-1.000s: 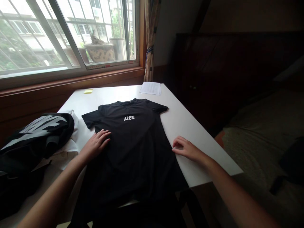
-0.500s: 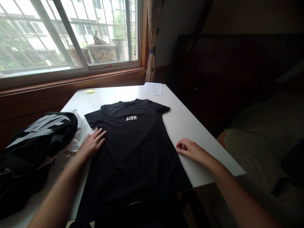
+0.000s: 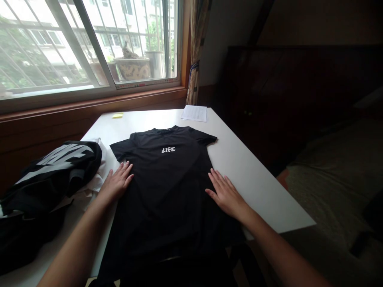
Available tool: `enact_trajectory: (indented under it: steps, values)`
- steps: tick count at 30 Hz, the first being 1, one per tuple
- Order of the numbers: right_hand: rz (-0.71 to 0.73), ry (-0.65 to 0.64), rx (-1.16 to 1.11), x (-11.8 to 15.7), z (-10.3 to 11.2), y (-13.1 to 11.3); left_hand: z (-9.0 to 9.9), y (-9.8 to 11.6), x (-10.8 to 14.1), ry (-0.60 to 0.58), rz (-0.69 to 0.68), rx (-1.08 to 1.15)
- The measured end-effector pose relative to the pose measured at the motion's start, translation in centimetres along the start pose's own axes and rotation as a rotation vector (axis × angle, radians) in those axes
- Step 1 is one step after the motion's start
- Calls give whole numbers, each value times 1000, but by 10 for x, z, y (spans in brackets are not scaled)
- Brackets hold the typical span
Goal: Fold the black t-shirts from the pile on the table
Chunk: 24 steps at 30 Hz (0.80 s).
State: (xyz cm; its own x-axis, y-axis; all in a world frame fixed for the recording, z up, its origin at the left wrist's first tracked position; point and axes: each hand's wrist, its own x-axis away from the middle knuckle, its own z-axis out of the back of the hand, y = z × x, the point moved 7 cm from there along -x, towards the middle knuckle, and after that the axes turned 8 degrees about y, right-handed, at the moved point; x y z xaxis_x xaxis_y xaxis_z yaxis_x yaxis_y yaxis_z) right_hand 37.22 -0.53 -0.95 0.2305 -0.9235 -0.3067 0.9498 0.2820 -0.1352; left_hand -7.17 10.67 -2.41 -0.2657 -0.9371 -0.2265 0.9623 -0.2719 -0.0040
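Observation:
A black T-shirt [image 3: 167,187] with a small white print on it lies spread on the white table [image 3: 248,183], its collar toward the window. My left hand [image 3: 117,180] rests flat on the shirt's left edge, just below the sleeve, fingers stretched out. On the opposite side, my right hand [image 3: 226,193] lies over the shirt's right edge with its fingers extended and the thumb apart. Neither hand grips the cloth. The shirt's lower end runs into the dark area at the near edge of the table, where its hem is hard to make out.
A heap of black and white clothes [image 3: 60,171] is piled at the table's left. Papers [image 3: 194,113] and a yellow sticky pad [image 3: 117,115] lie near the far edge. Beyond are a barred window [image 3: 131,40] and a curtain [image 3: 196,52]; a bed-like covered surface [image 3: 326,183] stands at right.
My right hand has moved left onto the shirt's edge, and its curled fingers have straightened out flat. My left hand stays on the shirt's left edge. The view has shifted slightly.

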Motion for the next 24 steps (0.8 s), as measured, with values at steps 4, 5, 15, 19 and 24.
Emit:
enact_trajectory:
  steps: [4,5,15,19,24]
  values:
    - [-14,17,24,15,5,12,0,-2,-1,-13,26,6]
    - [-15,16,24,18,6,14,0,-2,-2,-17,28,9]
    - [-32,10,32,34,8,21,4,-7,-3,21,47,68]
    - [-60,32,36,29,12,19,22,-1,4,176,21,125]
    - [-22,117,-15,3,22,-6,31,39,18,150,-132,186]
